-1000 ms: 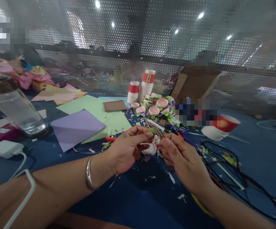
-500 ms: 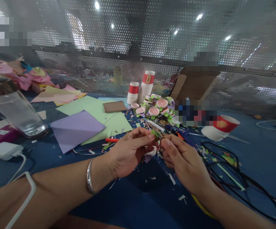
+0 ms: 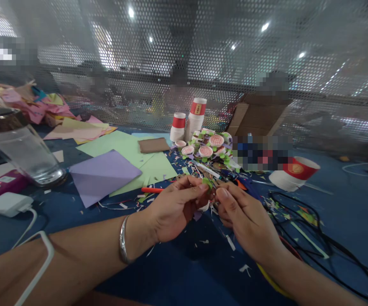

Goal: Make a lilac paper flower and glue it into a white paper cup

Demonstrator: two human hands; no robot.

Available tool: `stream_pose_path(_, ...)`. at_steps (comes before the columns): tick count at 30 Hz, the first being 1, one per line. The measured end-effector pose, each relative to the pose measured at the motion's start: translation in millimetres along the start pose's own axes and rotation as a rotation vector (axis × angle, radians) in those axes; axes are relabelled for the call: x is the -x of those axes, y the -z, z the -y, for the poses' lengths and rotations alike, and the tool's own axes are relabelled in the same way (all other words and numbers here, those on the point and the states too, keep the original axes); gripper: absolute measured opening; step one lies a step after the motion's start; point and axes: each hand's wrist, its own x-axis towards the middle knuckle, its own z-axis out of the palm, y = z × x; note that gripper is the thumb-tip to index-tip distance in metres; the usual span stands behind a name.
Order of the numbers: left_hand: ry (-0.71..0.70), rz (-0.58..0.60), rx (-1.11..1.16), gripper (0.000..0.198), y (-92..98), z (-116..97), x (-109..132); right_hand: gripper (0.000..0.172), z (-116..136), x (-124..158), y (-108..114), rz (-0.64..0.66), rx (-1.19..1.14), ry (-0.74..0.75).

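Note:
My left hand (image 3: 179, 208) pinches a small green paper piece (image 3: 207, 183) between thumb and fingers near the middle of the view. Close on its right, my right hand (image 3: 245, 214) is closed around a thin, dark tool, too small to make out, whose tip meets the green piece. Behind both hands lies a heap of small round discs (image 3: 216, 140) with pink print and green and purple paper bits. A white pen (image 3: 207, 169) rests just beyond my fingertips, and a red stick (image 3: 152, 190) lies left of them.
Paper cups (image 3: 178, 127) are stacked behind the heap; more cups (image 3: 295, 173) lie tilted at right. Purple paper (image 3: 105, 176) overlaps green sheets (image 3: 107, 143). A glass bottle (image 3: 32, 148) leans at left. Black cables (image 3: 317, 229) curl at right. Paper scraps litter the blue table (image 3: 184, 272).
Both hands stay close together around the green piece, which has shifted and turned slightly. The whole view has moved a little, with the table things appearing slightly lower.

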Motion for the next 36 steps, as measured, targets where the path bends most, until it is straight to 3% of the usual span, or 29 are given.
stream_pose_path(17,0.0,-0.002,-0.043,0.022,1.7,-1.3,-0.9,0.045,5.1,2.5,1.3,0.021,0.018,-0.021)
stream_pose_path(22,-0.012,0.014,-0.091,0.025,3.6,-2.6,-2.1,0.044,5.2,0.7,2.2,-0.024,0.029,0.004)
stream_pose_path(27,-0.076,-0.019,-0.304,0.02,4.9,-8.4,-0.7,0.042,5.1,-0.9,6.5,-0.044,0.108,0.019)
stream_pose_path(36,-0.263,-0.075,-0.664,0.015,5.4,-12.2,0.6,0.038,0.9,-0.6,13.4,0.107,0.221,0.051)
